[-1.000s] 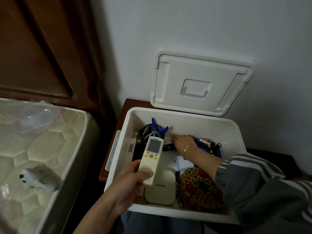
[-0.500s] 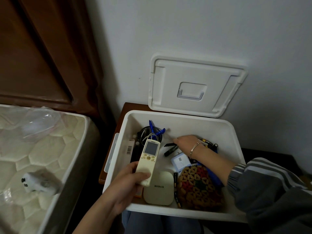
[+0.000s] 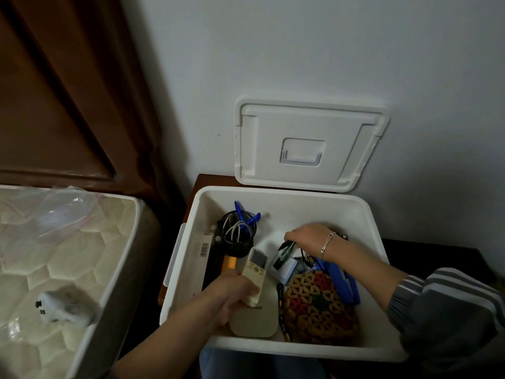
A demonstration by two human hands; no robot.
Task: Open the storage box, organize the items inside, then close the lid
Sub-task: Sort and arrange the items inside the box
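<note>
The white storage box (image 3: 284, 350) stands open, its lid (image 3: 308, 144) leaning upright against the wall behind it. My left hand (image 3: 235, 292) is inside the box, shut on a cream remote control (image 3: 255, 265) that lies over a cream flat device (image 3: 255, 320). My right hand (image 3: 307, 236) reaches into the box's middle and pinches a small dark green bottle (image 3: 284, 254). A woven patterned pouch (image 3: 318, 305), a blue object (image 3: 341, 280), a black mesh cup (image 3: 237, 231) with cables and blue pens, and a small white box (image 3: 287, 269) lie inside.
The box rests on a brown nightstand (image 3: 207, 179) against a white wall. A quilted mattress (image 3: 54, 263) lies at the left, carrying a clear plastic bag (image 3: 65, 209) and a small grey plush toy (image 3: 65, 307). A dark wooden headboard (image 3: 62, 91) rises behind it.
My left hand has lowered the remote control into the box onto the cream device. My right hand has picked up the dark green bottle near the box's middle.
</note>
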